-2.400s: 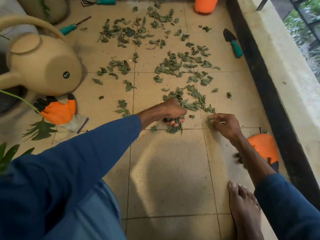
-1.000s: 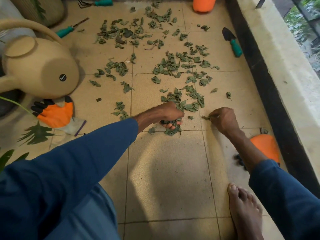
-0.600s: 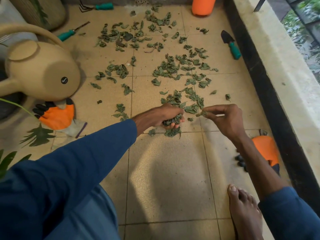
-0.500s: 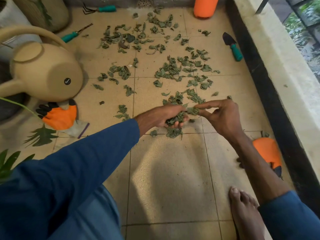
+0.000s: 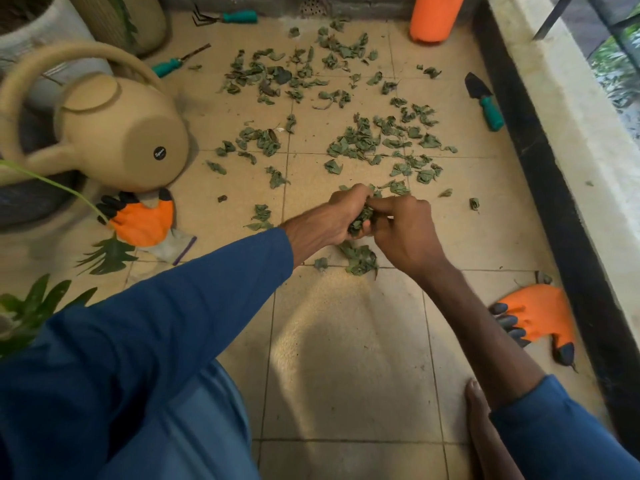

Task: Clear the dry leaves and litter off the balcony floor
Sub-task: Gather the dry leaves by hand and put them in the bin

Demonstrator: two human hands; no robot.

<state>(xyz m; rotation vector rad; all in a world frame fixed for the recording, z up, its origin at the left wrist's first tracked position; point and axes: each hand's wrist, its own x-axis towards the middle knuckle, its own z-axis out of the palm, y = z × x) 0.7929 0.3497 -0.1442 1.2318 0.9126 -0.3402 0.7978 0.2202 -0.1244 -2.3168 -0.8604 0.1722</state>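
Tiling of the balcony floor (image 5: 346,358) is seen nearest to the person. A little farther, a small heap of leaves (image 5: 360,259) is left on the floor, directly under the two hands and not touched by them. Above it the left hand (image 5: 339,216) is clenched around a bunch of leaves (image 5: 358,220), which is held off the floor. The right hand (image 5: 405,233) is placed against this bunch from the right side. Its index finger and thumb are laid on the leaves, but it cannot be told whether a leaf is pinched or the bunch is only pressed in. The step is judged to be the gathering of leaves into the left fist. Beyond the hands most of the litter is not yet collected. The scattered leaves (image 5: 381,143) are spread away from the person, the closest patch just behind the knuckles and slightly to the right, then a wider band of leaves (image 5: 287,74) toward the far wall (image 5: 363,5). So the next leaves are found forward of the grip, and the right hand, not loaded with a bunch, is judged the better one for reaching them.
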